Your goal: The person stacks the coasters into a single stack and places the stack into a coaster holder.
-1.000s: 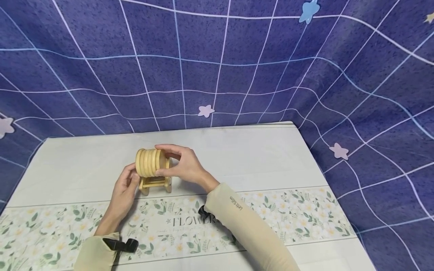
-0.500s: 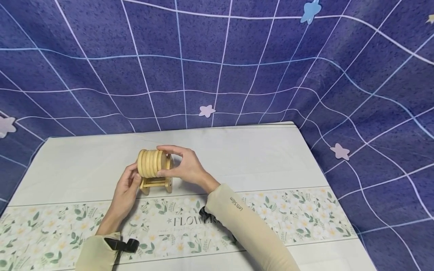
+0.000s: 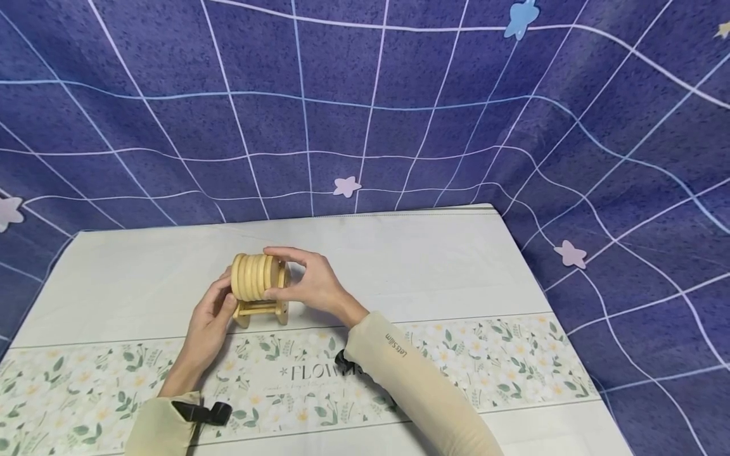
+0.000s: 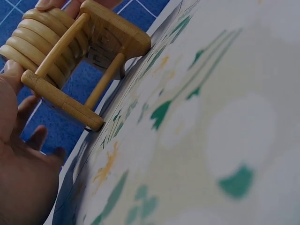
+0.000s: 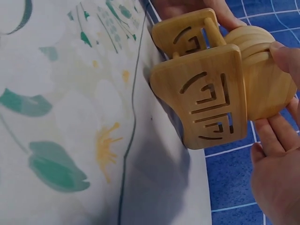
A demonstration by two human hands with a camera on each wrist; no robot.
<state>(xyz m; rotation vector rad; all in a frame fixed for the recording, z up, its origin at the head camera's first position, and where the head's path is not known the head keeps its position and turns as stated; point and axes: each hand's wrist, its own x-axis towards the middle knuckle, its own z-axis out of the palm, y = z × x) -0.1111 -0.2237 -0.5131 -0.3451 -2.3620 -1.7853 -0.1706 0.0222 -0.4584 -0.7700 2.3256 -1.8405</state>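
A row of round wooden coasters (image 3: 251, 277) sits on edge in a light wooden stand (image 3: 260, 310), left of the table's middle. My right hand (image 3: 316, 282) grips the row from the right, thumb on the near side and fingers over the far side. From the left, my left hand (image 3: 210, 310) holds the end coaster, its thumb near the stand's end and its fingers partly hidden behind. Carved slots show in the stand's side panel (image 5: 201, 98) in the right wrist view. In the left wrist view, rails (image 4: 105, 79) join the two panels beneath the coasters (image 4: 40, 40).
A white cloth with a floral band (image 3: 456, 367) covers the table (image 3: 399, 266). Behind and to the right hangs a blue curtain (image 3: 353, 126) with a line grid and stars. Black camera straps (image 3: 202, 413) circle the wrists over beige sleeves.
Both hands keep their hold on the coasters. The row and the right hand sit very slightly lower in the head view; the stand stays in nearly the same place.
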